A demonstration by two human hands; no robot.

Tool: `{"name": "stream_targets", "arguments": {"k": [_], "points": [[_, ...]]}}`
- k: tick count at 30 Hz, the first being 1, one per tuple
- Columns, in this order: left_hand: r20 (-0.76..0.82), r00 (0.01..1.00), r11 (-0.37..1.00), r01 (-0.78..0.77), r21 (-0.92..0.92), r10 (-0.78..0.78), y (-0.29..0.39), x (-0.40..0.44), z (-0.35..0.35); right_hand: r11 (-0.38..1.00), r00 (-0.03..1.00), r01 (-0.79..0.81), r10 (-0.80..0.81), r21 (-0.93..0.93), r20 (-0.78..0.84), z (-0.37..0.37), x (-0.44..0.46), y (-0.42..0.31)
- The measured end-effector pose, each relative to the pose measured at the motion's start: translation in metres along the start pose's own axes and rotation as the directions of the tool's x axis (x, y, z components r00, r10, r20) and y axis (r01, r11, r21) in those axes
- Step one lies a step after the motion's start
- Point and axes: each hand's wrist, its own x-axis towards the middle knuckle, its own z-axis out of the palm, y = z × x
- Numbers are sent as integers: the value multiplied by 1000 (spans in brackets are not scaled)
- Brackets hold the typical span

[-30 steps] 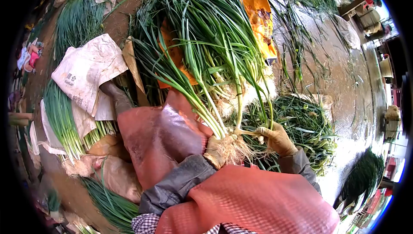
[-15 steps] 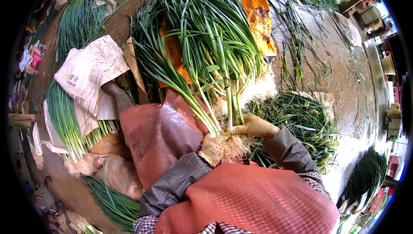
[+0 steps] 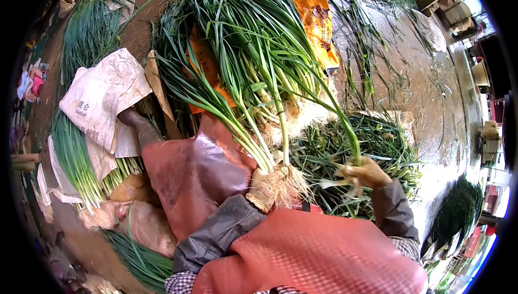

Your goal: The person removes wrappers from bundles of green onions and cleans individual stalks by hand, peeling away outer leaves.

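The right hand has drawn a green strand away from the bunch of green stalks.
Half a second ago the right hand was at the roots, beside the left hand; now it is right of centre, over the pile of loose leaves, its fingers closed narrowly on the strand's lower end. Whether that is a whole stalk or a stripped outer layer cannot be told. The left hand has stayed low in the centre, fingers wrapped around the bunch's base, roots spilling out beside them. The bunch leans up and left towards the big heap of greens at upper centre. The strand's parting from the bunch's base suggests a sorting or cleaning pull.
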Motion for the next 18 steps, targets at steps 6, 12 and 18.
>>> {"name": "stream_targets", "arguments": {"k": [6,12,18], "points": [[395,824,708,557,-433,-407,19,6,3,333,785,-616,339,-714,-519,-162,-90,123],[349,936,996,27,88,-56,51,-6,13,199,516,278,-856,-940,-29,-36,175,-25],[153,988,998,3,55,-11,38,6,-7,532,907,269,-420,-803,26,38,261,-82]]}}
